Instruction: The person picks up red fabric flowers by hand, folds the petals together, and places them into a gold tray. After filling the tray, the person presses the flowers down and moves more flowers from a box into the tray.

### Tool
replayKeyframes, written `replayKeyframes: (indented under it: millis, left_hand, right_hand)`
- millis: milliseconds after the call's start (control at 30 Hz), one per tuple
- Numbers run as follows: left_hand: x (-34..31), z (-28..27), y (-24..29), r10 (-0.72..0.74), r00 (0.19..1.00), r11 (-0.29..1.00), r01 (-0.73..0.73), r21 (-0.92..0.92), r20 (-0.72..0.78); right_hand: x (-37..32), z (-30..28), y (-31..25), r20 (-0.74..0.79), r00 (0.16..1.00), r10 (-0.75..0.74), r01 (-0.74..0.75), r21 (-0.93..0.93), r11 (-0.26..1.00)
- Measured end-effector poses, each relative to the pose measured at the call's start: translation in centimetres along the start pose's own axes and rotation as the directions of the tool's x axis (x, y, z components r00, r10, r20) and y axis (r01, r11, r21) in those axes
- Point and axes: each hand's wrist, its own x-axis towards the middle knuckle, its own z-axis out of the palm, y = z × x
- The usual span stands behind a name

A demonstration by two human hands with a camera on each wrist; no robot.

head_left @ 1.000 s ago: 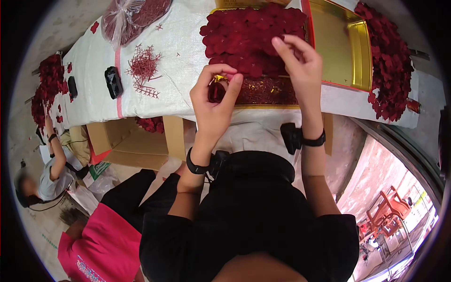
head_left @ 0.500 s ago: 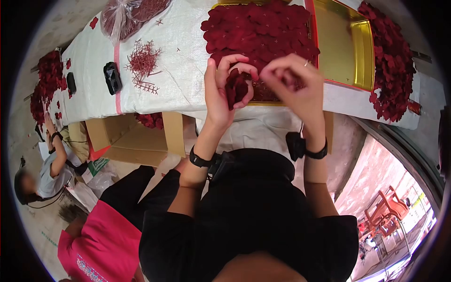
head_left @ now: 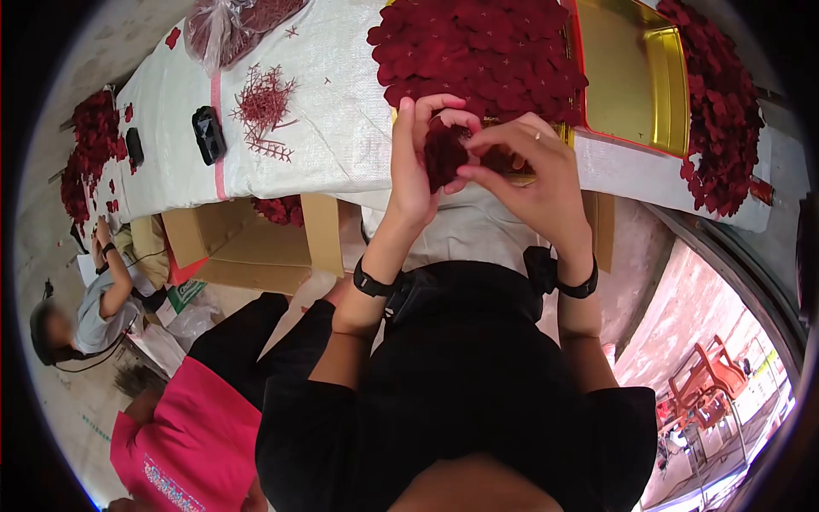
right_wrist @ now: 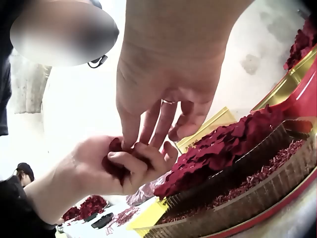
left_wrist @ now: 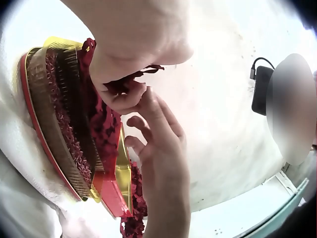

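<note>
My left hand (head_left: 411, 183) curls round a dark red petal flower (head_left: 444, 155) and holds it above the front of the gold-rimmed tray. From the other side my right hand (head_left: 537, 175) reaches in, its thumb and forefinger pinching at the flower's petals. In the right wrist view the flower (right_wrist: 115, 161) is cupped in the left palm, mostly behind curled fingers. Behind both hands, flat dark red petal pieces (head_left: 478, 60) with small cross marks lie heaped over the tray.
An open gold box (head_left: 627, 77) stands right of the heap, with another petal pile (head_left: 725, 111) beyond it. Thin red cross-shaped bits (head_left: 263, 101), a black device (head_left: 207, 135) and a plastic bag (head_left: 230, 34) lie on the left. Two other people are at the left, one in pink (head_left: 192, 427).
My right hand has come from the petal heap down to the left hand. The left hand has turned and moved slightly right, with the flower now in plain view.
</note>
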Motion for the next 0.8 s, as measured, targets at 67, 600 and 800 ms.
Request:
replayKeyframes:
  millis: [67,600,800]
  left_hand:
    - [-0.1,0.3,-0.1,0.005,1.000,1.000,-0.005,0.013,-0.004]
    - [-0.1,-0.7,0.8,-0.046,0.999,0.973,0.041,0.225,0.019]
    - [0.0,-2.2,-0.6,-0.110,0.994,0.979,0.107,0.173,0.009]
  right_hand:
    - [-0.5,1.1,0.4,-0.030,1.000,0.000,-0.001,-0.020,1.000]
    - [-1.6,-0.7,2.4,0.099,0.918,0.385,-0.378,0.518,0.767]
    - [-1.7,-1.1,2.6,0.215,0.816,0.537,-0.534,0.638,0.555]
